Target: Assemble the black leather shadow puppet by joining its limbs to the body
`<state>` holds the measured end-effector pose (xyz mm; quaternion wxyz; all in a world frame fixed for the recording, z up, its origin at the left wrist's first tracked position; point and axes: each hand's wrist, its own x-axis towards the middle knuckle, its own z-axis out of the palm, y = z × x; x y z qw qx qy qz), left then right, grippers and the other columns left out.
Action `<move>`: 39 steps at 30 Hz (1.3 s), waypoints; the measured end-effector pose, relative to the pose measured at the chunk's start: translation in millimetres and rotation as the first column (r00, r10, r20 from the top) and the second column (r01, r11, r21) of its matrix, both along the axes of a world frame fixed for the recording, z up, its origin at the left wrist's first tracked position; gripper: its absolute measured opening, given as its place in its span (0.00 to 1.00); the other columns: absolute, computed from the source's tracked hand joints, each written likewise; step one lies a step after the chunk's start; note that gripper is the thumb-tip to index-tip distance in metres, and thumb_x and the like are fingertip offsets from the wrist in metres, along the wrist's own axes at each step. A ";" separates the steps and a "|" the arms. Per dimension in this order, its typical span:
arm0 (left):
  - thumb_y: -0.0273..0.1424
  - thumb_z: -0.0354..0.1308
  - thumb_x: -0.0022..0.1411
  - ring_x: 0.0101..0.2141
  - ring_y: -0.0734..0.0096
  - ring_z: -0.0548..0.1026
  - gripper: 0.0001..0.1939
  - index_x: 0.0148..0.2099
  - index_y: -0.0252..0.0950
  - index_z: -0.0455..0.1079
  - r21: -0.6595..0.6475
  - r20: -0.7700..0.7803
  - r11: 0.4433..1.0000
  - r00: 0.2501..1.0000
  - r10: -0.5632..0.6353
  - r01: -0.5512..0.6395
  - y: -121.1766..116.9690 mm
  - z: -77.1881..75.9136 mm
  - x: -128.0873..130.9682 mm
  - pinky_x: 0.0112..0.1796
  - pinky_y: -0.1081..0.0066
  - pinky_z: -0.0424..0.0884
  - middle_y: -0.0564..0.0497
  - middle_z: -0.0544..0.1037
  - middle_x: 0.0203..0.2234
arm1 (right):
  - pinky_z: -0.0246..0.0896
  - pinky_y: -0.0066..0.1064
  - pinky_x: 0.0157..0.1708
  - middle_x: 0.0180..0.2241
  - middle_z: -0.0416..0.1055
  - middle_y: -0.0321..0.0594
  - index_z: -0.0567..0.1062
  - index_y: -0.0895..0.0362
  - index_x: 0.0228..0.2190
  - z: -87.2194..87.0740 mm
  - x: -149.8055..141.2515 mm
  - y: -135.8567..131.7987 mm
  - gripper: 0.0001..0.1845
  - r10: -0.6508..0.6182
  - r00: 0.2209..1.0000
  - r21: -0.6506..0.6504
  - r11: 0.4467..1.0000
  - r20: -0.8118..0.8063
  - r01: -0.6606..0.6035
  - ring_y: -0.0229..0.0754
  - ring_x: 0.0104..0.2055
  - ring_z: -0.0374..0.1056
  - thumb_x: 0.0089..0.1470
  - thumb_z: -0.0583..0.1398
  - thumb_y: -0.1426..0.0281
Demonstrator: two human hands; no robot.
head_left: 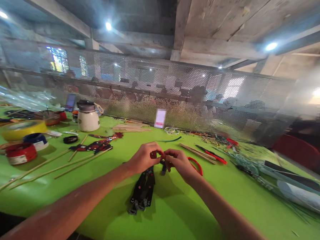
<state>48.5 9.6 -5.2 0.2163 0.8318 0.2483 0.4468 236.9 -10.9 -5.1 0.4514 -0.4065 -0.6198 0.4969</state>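
Over the middle of the green table, my left hand (146, 156) and my right hand (175, 159) meet at the fingertips. Both are closed in a pinch, and whatever lies between them is too small to make out. Just below hangs or lies a black jointed figure (142, 190) with small pink dots and grey ends, its upper part hidden behind my left hand. A dark piece (163, 168) shows under my right fingers. A red curved handle (196, 165) lies beside my right wrist, partly covered by it.
Left on the table (187, 221) are a red and black figure (99, 144), thin sticks (63, 167), tape rolls (21, 152) and a pot (88, 117). Sticks (198, 153) and a red-black pen-like tool (213, 154) lie right. A phone (160, 118) leans on the perforated screen (140, 86).
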 end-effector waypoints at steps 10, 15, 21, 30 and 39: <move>0.27 0.62 0.65 0.34 0.69 0.75 0.03 0.39 0.33 0.77 0.098 -0.046 0.995 0.999 -0.012 0.016 9.2 -5.0 -3.9 0.36 0.73 0.68 0.48 0.77 0.33 | 0.52 0.26 0.20 0.16 0.66 0.33 0.80 0.63 0.28 -3.2 5.8 5.7 0.17 -0.013 0.995 0.069 0.998 0.100 0.006 0.32 0.18 0.59 0.46 0.68 0.59; 0.25 0.61 0.65 0.37 0.67 0.75 0.03 0.40 0.34 0.76 0.130 -0.063 0.991 0.998 -0.011 0.019 10.6 -7.2 -3.7 0.40 0.71 0.68 0.48 0.77 0.34 | 0.52 0.26 0.20 0.17 0.66 0.33 0.80 0.63 0.26 -4.0 7.0 7.6 0.18 -0.016 0.994 0.075 0.997 0.111 0.008 0.31 0.18 0.59 0.45 0.68 0.58; 0.24 0.57 0.67 0.38 0.67 0.74 0.05 0.40 0.35 0.75 0.122 -0.070 0.992 0.998 -0.012 0.021 9.3 -6.7 -3.8 0.41 0.71 0.67 0.48 0.76 0.35 | 0.54 0.26 0.21 0.18 0.67 0.34 0.79 0.63 0.26 -4.9 6.6 7.1 0.18 -0.006 0.993 0.076 0.997 0.117 -0.002 0.31 0.19 0.59 0.47 0.68 0.58; 0.30 0.54 0.70 0.20 0.81 0.69 0.06 0.40 0.34 0.70 -0.022 0.001 1.000 1.000 -0.003 0.003 14.3 -11.4 -4.1 0.28 0.76 0.67 0.52 0.71 0.35 | 0.61 0.29 0.23 0.26 0.72 0.35 0.76 0.59 0.39 -8.3 9.5 7.9 0.16 -0.010 0.994 0.165 0.986 0.112 -0.009 0.34 0.21 0.65 0.50 0.64 0.63; 0.33 0.56 0.69 0.20 0.81 0.70 0.08 0.39 0.33 0.69 -0.128 0.058 0.991 0.998 -0.017 0.025 11.6 -11.8 -2.5 0.26 0.77 0.68 0.53 0.69 0.33 | 0.57 0.27 0.23 0.24 0.69 0.35 0.77 0.58 0.38 -13.9 5.7 8.9 0.12 -0.114 0.971 0.305 0.951 0.210 0.046 0.35 0.23 0.61 0.54 0.63 0.64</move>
